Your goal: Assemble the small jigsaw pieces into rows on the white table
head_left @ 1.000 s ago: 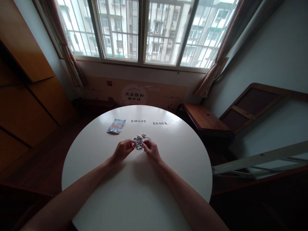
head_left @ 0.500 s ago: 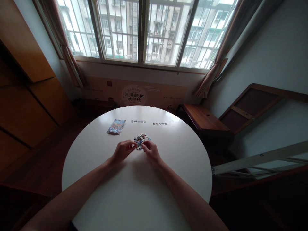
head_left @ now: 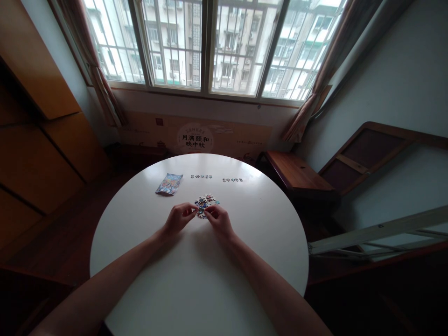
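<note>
My left hand point(head_left: 179, 218) and my right hand point(head_left: 220, 219) rest on a round white table point(head_left: 196, 275), fingertips meeting over a small pile of colourful jigsaw pieces point(head_left: 206, 201). Both hands pinch at pieces on the near edge of the pile; the pieces between the fingers are too small to tell apart. Two short rows of joined pieces, one row point(head_left: 201, 177) and another row point(head_left: 232, 179), lie further back. A printed puzzle packet point(head_left: 169, 183) lies at the back left of the table.
A barred window point(head_left: 210, 46) with curtains spans the far wall. A wooden bench point(head_left: 297, 175) stands right of the table, a wooden cabinet point(head_left: 38, 140) at the left, a leaning frame point(head_left: 374, 154) and a ladder-like rail point(head_left: 378, 231) at the right.
My right hand has shifted slightly left toward my left hand at the pile's near edge; the fingertips now sit closer together. Nothing else has moved.
</note>
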The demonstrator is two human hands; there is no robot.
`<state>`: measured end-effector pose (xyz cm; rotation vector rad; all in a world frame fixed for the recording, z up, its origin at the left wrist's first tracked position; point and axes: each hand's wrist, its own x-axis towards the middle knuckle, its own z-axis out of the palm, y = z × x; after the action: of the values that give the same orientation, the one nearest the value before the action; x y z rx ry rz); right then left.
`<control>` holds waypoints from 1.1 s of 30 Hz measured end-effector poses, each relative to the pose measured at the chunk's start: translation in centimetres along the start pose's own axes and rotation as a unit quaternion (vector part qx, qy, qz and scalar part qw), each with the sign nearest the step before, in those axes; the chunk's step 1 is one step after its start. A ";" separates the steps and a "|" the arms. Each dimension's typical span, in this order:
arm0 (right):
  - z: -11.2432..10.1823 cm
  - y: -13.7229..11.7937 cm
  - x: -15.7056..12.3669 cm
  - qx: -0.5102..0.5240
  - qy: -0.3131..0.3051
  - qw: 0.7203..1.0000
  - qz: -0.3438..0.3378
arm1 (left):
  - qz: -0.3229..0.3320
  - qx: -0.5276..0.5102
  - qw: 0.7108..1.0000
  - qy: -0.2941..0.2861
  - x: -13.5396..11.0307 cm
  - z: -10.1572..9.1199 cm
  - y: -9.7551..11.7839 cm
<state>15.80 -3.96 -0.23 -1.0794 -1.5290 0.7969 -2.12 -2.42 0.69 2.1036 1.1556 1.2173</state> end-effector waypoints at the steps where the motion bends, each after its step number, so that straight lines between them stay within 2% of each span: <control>1: 0.0 -0.1 0.0 -0.004 0.002 1.000 -0.004 | -0.002 -0.002 1.000 0.000 0.0 0.0 0.0; 10: -0.2 -0.4 0.0 -0.024 0.028 0.999 -0.016 | -0.001 -0.002 1.000 -0.006 0.0 -0.1 0.5; 33: -0.2 -0.4 0.0 -0.027 0.009 1.000 -0.013 | -0.015 -0.005 1.000 -0.023 -0.1 0.0 0.5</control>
<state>15.86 -4.17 0.20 -1.1010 -1.5538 0.7315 -1.95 -2.75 1.01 2.0880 1.1545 1.1535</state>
